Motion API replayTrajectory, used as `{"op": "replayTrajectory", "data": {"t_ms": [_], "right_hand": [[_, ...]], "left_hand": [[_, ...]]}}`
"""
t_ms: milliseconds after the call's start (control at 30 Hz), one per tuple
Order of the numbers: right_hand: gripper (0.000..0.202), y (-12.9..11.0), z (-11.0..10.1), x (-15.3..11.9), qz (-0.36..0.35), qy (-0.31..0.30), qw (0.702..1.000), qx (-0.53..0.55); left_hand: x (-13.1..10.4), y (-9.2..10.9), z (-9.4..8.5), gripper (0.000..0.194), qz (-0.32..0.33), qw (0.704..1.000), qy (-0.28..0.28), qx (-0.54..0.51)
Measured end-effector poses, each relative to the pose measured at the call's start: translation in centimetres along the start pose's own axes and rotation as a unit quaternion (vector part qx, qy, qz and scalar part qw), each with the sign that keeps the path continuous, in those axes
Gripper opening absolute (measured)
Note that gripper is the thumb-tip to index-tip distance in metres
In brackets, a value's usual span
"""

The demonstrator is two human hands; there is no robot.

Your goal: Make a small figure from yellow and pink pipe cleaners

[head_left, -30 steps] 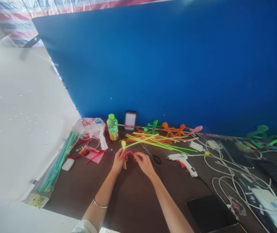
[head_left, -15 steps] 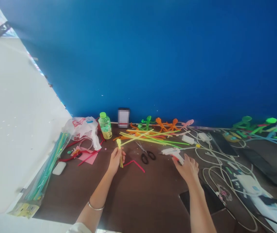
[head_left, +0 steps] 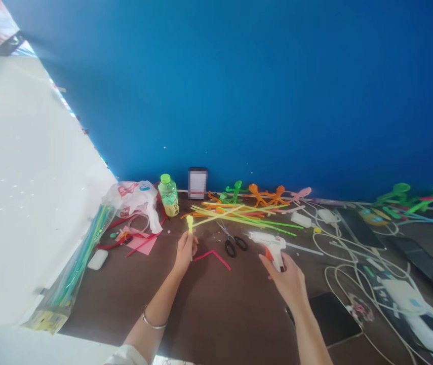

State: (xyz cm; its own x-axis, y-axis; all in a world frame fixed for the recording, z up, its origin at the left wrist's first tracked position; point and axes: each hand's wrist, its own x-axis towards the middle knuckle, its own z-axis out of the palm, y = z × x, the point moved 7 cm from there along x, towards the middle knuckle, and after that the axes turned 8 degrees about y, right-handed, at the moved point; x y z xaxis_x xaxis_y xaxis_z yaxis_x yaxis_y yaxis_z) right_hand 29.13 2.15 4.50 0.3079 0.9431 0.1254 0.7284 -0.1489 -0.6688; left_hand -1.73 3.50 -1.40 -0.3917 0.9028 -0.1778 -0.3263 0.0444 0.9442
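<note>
Near the middle of the dark table, my left hand (head_left: 185,252) pinches a small yellow figure (head_left: 190,222), its rounded head sticking up above the fingers. My right hand (head_left: 286,274) is wrapped round the handle of a white glue gun (head_left: 268,240), whose nozzle points left and whose glue stick trails out to the right. Between the hands lie black-handled scissors (head_left: 230,246) and a bent red pipe cleaner (head_left: 213,252). Behind them is a loose pile of yellow, green and orange pipe cleaners (head_left: 246,215).
Green and orange figures (head_left: 254,194) stand along the blue wall. A green-capped bottle (head_left: 169,196), a plastic bag (head_left: 134,197) and packed pipe cleaners (head_left: 72,268) are at left. White cables (head_left: 353,268), a black tablet (head_left: 333,317) and a phone (head_left: 360,230) lie at right.
My right hand has closed round the glue gun's handle, and the gun now sits slightly turned. The view has shifted a little. My left hand still holds the yellow figure.
</note>
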Motion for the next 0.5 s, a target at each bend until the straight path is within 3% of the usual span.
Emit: {"op": "replayTrajectory", "data": {"t_ms": [133, 233, 367, 500], "right_hand": [[0.042, -5.3, 1.9, -1.7, -0.096, 0.044, 0.994, 0.000], [0.037, -8.2, 4.8, -2.4, -0.124, 0.004, 0.992, 0.032], [0.037, -10.1, 7.4, -2.5, -0.158, 0.017, 0.987, 0.036], [0.034, -10.4, 8.9, -2.4, -0.194, 0.026, 0.980, 0.040]], "left_hand": [[-0.7, 0.4, 0.6, 0.036, -0.015, 1.000, -0.018, 0.001], [-1.2, 0.5, 1.0, 0.035, -0.023, 0.999, -0.037, 0.010], [-1.3, 0.2, 1.1, 0.037, -0.023, 0.998, -0.051, 0.010], [-1.2, -0.1, 1.1, 0.038, -0.029, 0.998, -0.055, 0.014]]}}
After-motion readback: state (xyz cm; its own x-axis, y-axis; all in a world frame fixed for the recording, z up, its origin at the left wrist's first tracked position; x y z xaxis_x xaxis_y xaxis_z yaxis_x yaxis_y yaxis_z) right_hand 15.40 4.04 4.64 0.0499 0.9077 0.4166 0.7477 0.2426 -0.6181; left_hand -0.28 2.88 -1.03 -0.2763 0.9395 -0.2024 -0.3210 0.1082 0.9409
